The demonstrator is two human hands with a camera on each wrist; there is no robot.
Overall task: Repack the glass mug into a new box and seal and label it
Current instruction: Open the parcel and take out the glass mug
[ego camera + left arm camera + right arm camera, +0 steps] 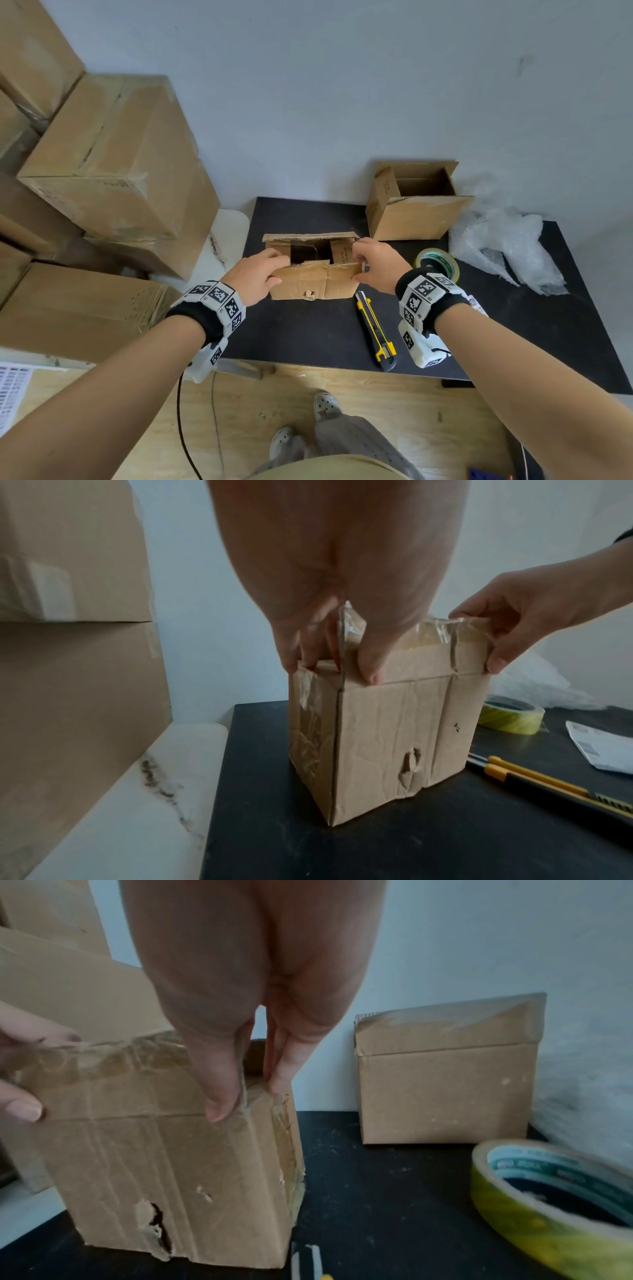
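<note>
Black tabletop (308,329) against a pale wall, stacked cartons to its left. Item 1: worn cardboard box (313,282), upright, top flaps open, torn hole low on its near face. Left hand (255,279) pinches the near flap at the box's left corner; right hand (375,263) pinches the same flap at the right corner. Glass mug not discernible inside. Item 2: new box (416,217), open, behind and right of the worn box. Item 3: tape roll (436,263), right. Item 4: yellow utility knife (375,329), just beside, right front. Item 5: bubble wrap (507,240), far right.
</note>
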